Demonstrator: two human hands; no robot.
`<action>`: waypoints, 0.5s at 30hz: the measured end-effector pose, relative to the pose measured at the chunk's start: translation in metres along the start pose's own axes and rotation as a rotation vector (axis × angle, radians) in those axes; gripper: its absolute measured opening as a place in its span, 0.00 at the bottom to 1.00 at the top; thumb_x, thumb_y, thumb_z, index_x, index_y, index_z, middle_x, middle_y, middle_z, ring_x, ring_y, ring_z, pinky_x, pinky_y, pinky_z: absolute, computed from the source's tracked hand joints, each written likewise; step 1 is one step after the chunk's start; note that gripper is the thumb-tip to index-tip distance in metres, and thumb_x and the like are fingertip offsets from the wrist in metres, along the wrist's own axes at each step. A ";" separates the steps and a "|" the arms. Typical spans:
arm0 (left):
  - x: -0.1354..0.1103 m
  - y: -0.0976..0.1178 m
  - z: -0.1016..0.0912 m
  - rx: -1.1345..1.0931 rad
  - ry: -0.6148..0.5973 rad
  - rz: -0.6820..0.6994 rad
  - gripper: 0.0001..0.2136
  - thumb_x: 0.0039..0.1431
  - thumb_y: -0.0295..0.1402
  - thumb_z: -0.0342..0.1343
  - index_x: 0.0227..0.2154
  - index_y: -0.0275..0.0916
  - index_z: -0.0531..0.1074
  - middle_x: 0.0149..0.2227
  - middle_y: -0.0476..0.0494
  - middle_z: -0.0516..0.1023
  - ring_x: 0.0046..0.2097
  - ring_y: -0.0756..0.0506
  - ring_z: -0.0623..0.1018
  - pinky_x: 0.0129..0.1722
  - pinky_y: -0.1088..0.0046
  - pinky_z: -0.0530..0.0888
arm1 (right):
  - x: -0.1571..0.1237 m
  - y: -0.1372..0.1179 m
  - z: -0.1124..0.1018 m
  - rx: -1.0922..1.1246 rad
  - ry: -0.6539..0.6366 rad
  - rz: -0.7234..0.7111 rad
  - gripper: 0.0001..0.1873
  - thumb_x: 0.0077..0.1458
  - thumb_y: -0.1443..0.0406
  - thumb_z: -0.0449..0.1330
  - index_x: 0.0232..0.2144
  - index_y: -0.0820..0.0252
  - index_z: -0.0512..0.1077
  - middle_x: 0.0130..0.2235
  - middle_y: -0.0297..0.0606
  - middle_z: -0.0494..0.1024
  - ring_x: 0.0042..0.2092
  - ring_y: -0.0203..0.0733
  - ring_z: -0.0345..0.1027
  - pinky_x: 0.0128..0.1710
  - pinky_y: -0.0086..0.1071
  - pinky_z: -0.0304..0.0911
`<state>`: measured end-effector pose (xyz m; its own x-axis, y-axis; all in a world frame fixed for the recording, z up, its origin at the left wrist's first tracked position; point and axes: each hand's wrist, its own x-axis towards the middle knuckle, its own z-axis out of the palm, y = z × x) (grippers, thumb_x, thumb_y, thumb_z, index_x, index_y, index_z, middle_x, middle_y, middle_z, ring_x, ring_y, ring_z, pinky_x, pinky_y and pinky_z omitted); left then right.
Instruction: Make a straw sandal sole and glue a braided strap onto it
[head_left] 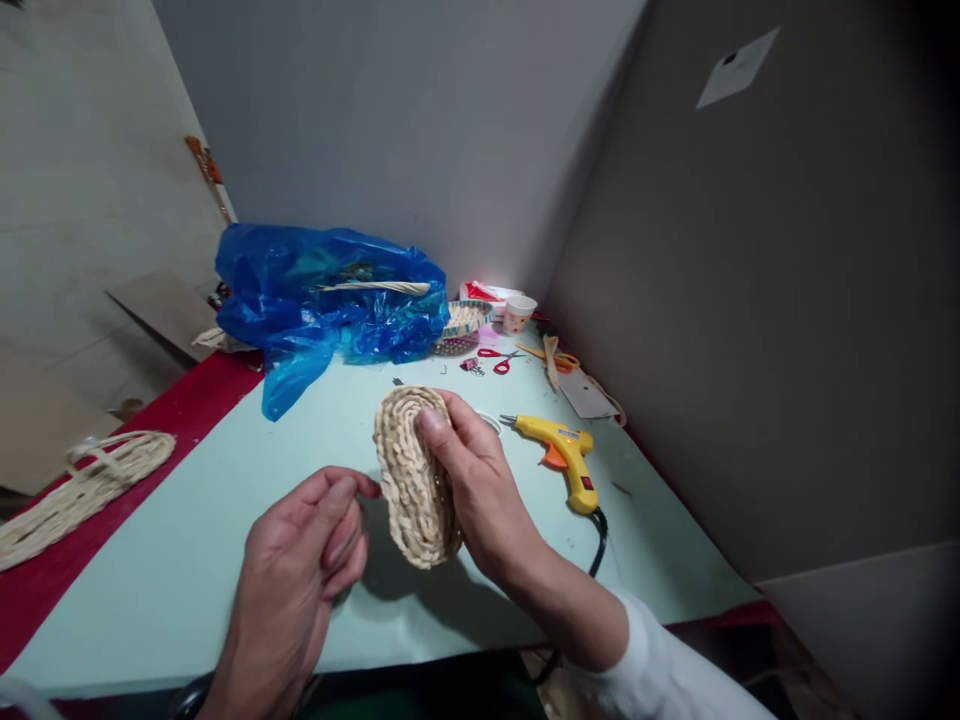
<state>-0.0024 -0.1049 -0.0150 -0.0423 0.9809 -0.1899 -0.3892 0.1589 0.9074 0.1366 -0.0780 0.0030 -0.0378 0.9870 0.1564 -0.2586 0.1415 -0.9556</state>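
Holding a coiled oval of braided fibre (409, 490) up above the pale counter (172, 580), gripped between thumb and fingers of the right hand (487, 505), with the fingers of the left hand (296, 560) curled closed just beside its edge, contact impossible to tell. Apparently at a checking or adjusting step, seemingly calling next for a steady right-hand grip and a light left-hand touch. Flanked by a yellow glue gun (562, 447), with red-handled scissors (502, 366) and a blue plastic bag (315, 325) farther back.

Left grip (296, 550) observed with fingers curled inward; right grip (486, 490) clasped, thumb uppermost, right forearm (574, 612) slanting upward.
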 end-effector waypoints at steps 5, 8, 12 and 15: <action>0.000 0.001 -0.003 0.121 -0.056 0.056 0.15 0.52 0.45 0.65 0.22 0.38 0.76 0.19 0.51 0.69 0.22 0.52 0.64 0.18 0.81 0.61 | 0.010 -0.005 -0.002 -0.171 -0.133 -0.068 0.12 0.66 0.60 0.54 0.43 0.55 0.76 0.35 0.32 0.77 0.40 0.41 0.69 0.42 0.33 0.64; 0.001 0.003 0.002 0.167 -0.135 0.043 0.12 0.51 0.42 0.67 0.26 0.39 0.77 0.23 0.51 0.72 0.25 0.51 0.67 0.20 0.79 0.65 | 0.020 -0.011 -0.003 -0.364 -0.257 -0.146 0.17 0.69 0.61 0.49 0.49 0.58 0.75 0.45 0.37 0.79 0.48 0.42 0.71 0.51 0.34 0.62; 0.008 0.011 0.012 0.118 0.012 0.096 0.12 0.47 0.41 0.70 0.24 0.38 0.76 0.22 0.51 0.74 0.25 0.51 0.68 0.21 0.80 0.67 | 0.031 -0.020 -0.009 -0.625 -0.296 -0.190 0.23 0.71 0.58 0.47 0.60 0.63 0.67 0.55 0.45 0.76 0.56 0.45 0.69 0.58 0.39 0.59; 0.017 0.018 0.012 0.055 0.133 0.181 0.12 0.46 0.41 0.71 0.26 0.39 0.79 0.25 0.51 0.77 0.28 0.49 0.70 0.24 0.78 0.69 | 0.033 -0.021 -0.020 -0.717 -0.377 -0.256 0.26 0.68 0.56 0.54 0.62 0.64 0.64 0.57 0.47 0.75 0.55 0.46 0.70 0.56 0.41 0.62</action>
<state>0.0012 -0.0842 0.0029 -0.2292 0.9711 -0.0667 -0.3136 -0.0088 0.9495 0.1600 -0.0468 0.0232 -0.4140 0.8443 0.3402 0.3667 0.4968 -0.7866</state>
